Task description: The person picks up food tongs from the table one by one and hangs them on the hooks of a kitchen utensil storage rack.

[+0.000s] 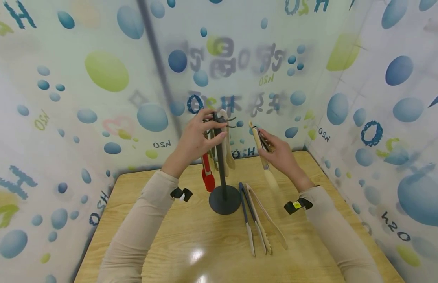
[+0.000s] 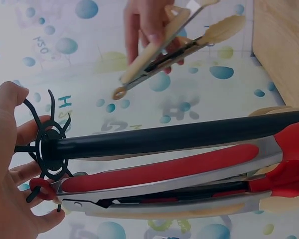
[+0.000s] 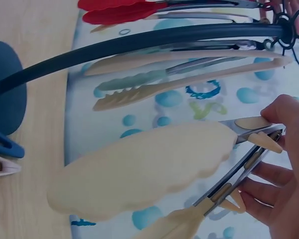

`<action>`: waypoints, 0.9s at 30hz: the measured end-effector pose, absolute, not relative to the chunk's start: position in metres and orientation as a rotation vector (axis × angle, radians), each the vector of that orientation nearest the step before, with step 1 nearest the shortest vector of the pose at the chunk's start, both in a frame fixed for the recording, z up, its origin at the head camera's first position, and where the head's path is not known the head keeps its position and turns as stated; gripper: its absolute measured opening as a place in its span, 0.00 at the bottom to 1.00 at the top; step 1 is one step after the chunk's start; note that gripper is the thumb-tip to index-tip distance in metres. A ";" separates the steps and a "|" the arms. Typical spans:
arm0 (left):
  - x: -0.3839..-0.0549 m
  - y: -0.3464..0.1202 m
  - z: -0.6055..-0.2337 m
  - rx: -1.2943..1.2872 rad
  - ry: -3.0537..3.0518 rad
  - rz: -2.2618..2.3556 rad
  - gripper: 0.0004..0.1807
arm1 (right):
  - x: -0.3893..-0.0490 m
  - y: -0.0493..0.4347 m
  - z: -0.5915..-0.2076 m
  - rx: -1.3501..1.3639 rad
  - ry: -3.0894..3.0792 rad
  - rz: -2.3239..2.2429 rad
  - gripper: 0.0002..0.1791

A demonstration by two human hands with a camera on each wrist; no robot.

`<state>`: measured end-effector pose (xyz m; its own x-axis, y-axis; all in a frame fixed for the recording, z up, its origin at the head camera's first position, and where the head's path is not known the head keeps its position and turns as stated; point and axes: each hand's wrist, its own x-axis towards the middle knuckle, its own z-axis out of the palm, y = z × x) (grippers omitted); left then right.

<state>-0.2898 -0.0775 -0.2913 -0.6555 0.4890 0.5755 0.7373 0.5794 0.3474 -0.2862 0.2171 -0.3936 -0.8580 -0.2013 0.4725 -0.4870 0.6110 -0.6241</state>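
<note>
A black utensil stand [image 1: 221, 167] with a ring of hooks on top stands upright on the table. My left hand [image 1: 197, 135] grips this hook ring, fingers and thumb spread around it. Red-tipped tongs [image 2: 164, 169] hang by their loop beside the left thumb. To the right of the stand, my right hand [image 1: 280, 155] holds cream-coloured tongs [image 3: 149, 169] by their metal handles. Their scalloped heads point down, spread apart, and the loop end is up. Several more utensils [image 3: 154, 74], beige and grey-green, hang behind the post.
On the table [image 1: 183, 243], blue-handled tongs [image 1: 252, 220] and beige tongs [image 1: 268, 212] lie right of the stand's round base [image 1: 225, 200]. Patterned curtain walls [image 1: 240, 86] enclose the back and sides of the table.
</note>
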 end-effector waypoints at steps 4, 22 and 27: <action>-0.290 -0.078 -0.292 -0.986 -2.392 -0.794 0.18 | -0.284 0.211 -0.381 0.613 -2.456 1.125 0.37; -0.290 -0.079 -0.292 -1.013 -2.353 -0.782 0.18 | -0.284 0.192 -0.353 0.754 -2.397 1.106 0.38; -0.290 -0.079 -0.292 -1.020 -2.341 -0.783 0.18 | -0.283 0.189 -0.351 0.776 -2.417 1.139 0.38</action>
